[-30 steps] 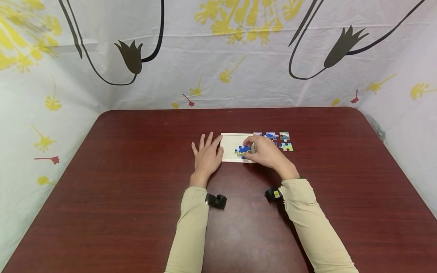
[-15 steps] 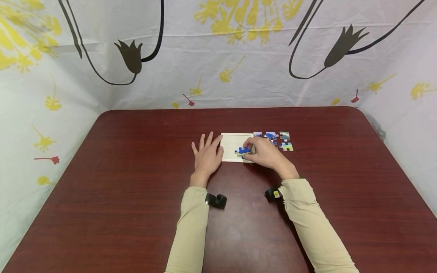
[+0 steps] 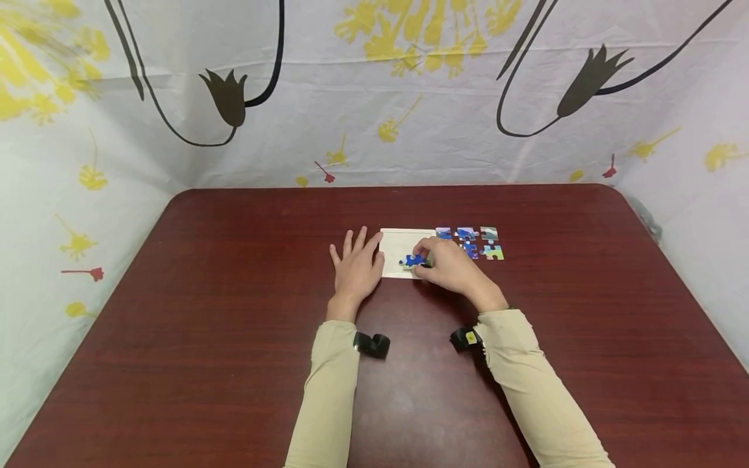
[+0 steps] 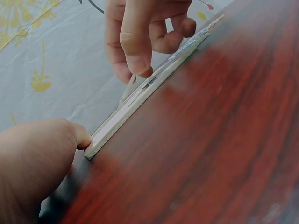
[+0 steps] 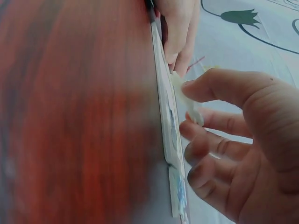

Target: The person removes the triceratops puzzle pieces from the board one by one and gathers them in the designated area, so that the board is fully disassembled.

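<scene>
A blue jigsaw puzzle piece with a yellow-green edge [image 3: 412, 260] is pinched between the thumb and fingers of my right hand [image 3: 455, 268]. In the right wrist view this puzzle piece [image 5: 186, 95] is tilted, its lower end close over the tray. The pale, shallow puzzle tray [image 3: 396, 244] lies flat on the table, its right part behind the right hand. My left hand [image 3: 355, 276] rests with spread fingers at the tray's left side. In the left wrist view the left thumb [image 4: 81, 135] is right at the tray's near corner.
Several loose puzzle pieces [image 3: 466, 233] lie in rows to the right of the tray, one with a green corner [image 3: 492, 252]. The dark red-brown table [image 3: 246, 325] reaches back to a white patterned cloth [image 3: 374, 149].
My right hand has shifted slightly left over the tray with the puzzle piece, and more of the loose pieces behind it shows. The left hand stays at the tray's left side.
</scene>
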Available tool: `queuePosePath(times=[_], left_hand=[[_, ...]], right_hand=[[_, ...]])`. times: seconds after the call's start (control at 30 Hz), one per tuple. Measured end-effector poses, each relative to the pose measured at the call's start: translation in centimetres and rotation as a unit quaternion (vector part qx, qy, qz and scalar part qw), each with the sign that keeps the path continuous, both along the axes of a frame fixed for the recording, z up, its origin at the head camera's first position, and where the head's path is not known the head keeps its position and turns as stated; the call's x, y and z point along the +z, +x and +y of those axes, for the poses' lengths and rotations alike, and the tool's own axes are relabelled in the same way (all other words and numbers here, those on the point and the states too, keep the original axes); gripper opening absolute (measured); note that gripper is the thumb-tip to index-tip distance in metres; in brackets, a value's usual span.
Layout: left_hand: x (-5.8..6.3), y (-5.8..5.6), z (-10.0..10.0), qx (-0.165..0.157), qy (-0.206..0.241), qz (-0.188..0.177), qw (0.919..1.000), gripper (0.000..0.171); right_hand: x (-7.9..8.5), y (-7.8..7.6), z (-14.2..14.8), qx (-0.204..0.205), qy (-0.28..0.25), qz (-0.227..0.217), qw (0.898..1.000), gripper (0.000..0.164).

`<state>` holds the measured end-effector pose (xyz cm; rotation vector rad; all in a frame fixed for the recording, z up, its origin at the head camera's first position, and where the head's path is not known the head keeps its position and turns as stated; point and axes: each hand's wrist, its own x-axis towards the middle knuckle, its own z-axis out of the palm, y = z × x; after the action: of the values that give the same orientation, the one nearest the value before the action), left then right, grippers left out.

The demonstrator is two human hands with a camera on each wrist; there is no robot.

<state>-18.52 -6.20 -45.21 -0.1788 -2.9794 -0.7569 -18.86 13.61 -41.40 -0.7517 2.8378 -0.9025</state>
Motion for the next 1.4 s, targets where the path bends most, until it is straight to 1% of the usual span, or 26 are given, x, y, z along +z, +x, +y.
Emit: queuePosePath(times=[0.1, 0.27, 0.4, 0.67, 0.77, 0.97, 1.1, 1.2, 1.4], left_hand=[[0.0, 0.0, 0.0, -0.003, 0.001, 0.000, 1.0000, 0.044], [0.0, 0.0, 0.1, -0.003, 0.002, 0.004, 1.0000, 0.043], [-0.1, 0.0, 0.1, -0.004, 0.002, 0.005, 1.0000, 0.044], [0.0, 0.1, 0.0, -0.002, 0.004, -0.002, 1.0000, 0.044], [0.1, 0.2, 0.0, -0.002, 0.004, 0.000, 1.0000, 0.044], [0.0, 0.2, 0.0, -0.002, 0.004, 0.002, 1.0000, 0.044], [-0.1, 0.1, 0.0, -0.002, 0.004, 0.001, 1.0000, 0.044], [-0.1, 0.1, 0.1, -0.002, 0.003, 0.001, 1.0000, 0.044], [-0.1, 0.1, 0.1, -0.002, 0.003, 0.001, 1.0000, 0.044]], right_hand=[[0.1, 0.0, 0.4, -0.014, -0.003, 0.004, 1.000, 0.027], [0.4, -0.2, 1.1, -0.019, -0.006, 0.008, 1.000, 0.027], [0.8, -0.4, 2.2, -0.033, -0.001, 0.012, 0.999, 0.029], [2.0, -0.5, 4.9, -0.068, -0.007, -0.013, 0.998, 0.027], [2.2, -0.5, 6.0, -0.079, 0.001, -0.029, 0.996, 0.027], [2.4, -0.5, 7.9, -0.089, 0.011, -0.073, 0.993, 0.026], [2.3, -0.6, 8.9, -0.081, 0.020, -0.096, 0.992, 0.026], [2.3, -0.6, 9.6, -0.070, 0.021, -0.124, 0.990, 0.026], [2.4, -0.3, 10.4, -0.064, 0.022, -0.180, 0.981, 0.025]])
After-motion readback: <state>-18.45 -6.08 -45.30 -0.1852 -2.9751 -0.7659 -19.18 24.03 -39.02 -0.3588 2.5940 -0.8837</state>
